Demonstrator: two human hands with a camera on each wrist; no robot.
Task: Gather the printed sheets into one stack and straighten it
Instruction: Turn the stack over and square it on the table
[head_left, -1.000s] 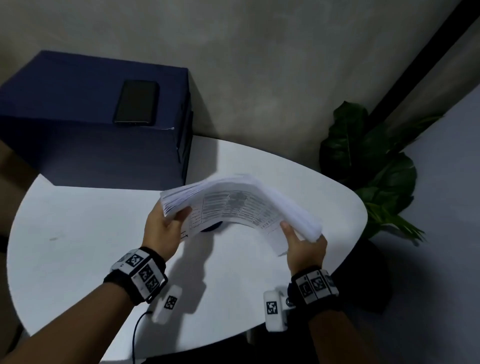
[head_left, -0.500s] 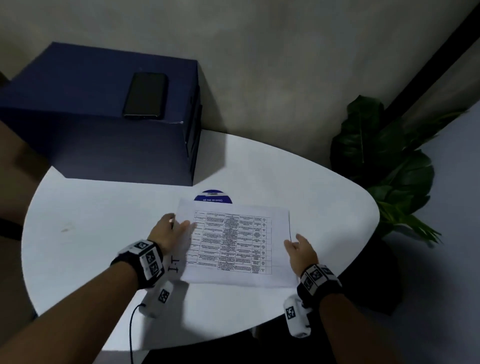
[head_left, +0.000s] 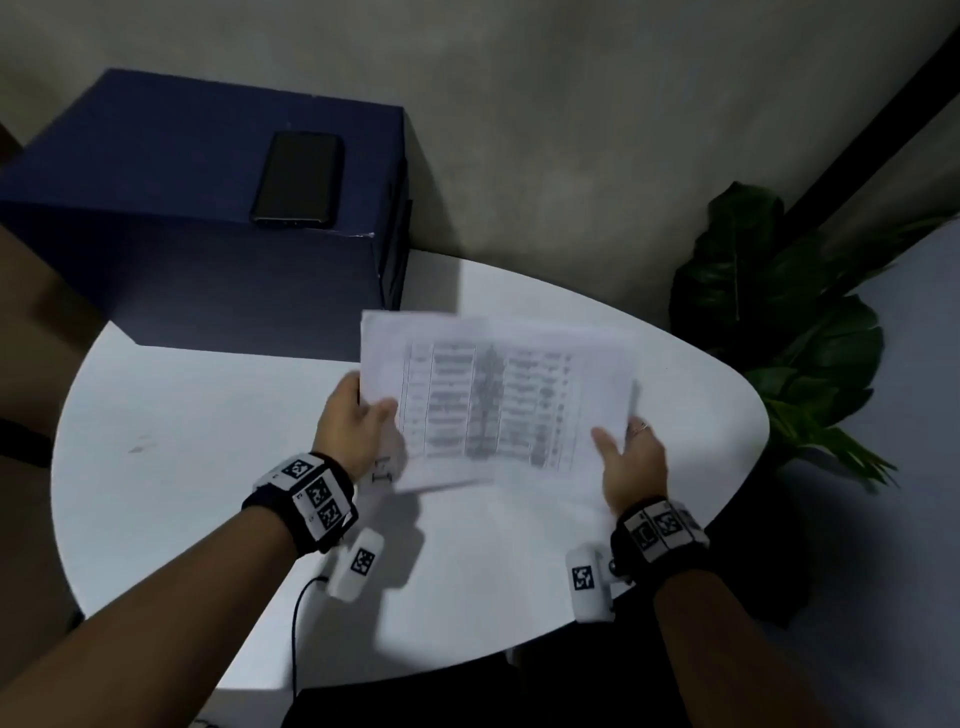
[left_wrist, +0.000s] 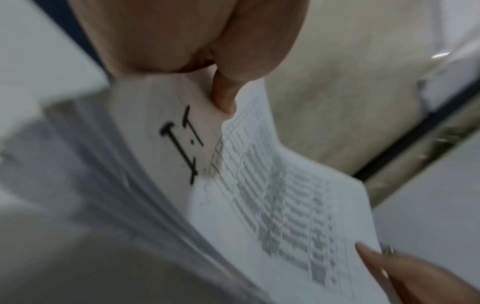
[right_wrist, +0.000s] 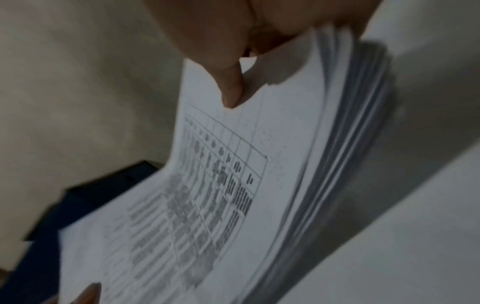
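A thick stack of printed sheets (head_left: 493, 400), its top page a table of text, is raised and tilted above the white round table (head_left: 208, 441). My left hand (head_left: 353, 415) grips the stack's left edge, thumb on top (left_wrist: 223, 96), fingers hidden underneath. On the right edge my right hand (head_left: 631, 452) grips it the same way, thumb pressing the top page (right_wrist: 231, 90). In the right wrist view the sheets (right_wrist: 337, 144) fan apart at the edge. One sheet marked with large black characters (left_wrist: 182, 144) sticks out at the lower left.
A dark blue box (head_left: 208, 218) stands at the table's back left with a black phone (head_left: 298, 179) lying on top. A green leafy plant (head_left: 779, 322) is beyond the table's right edge. A grey wall rises behind.
Half a second ago the stack lay flat on the table under both hands. Now both hands have lifted it and tilted it up; the blue disc seen behind it is covered.
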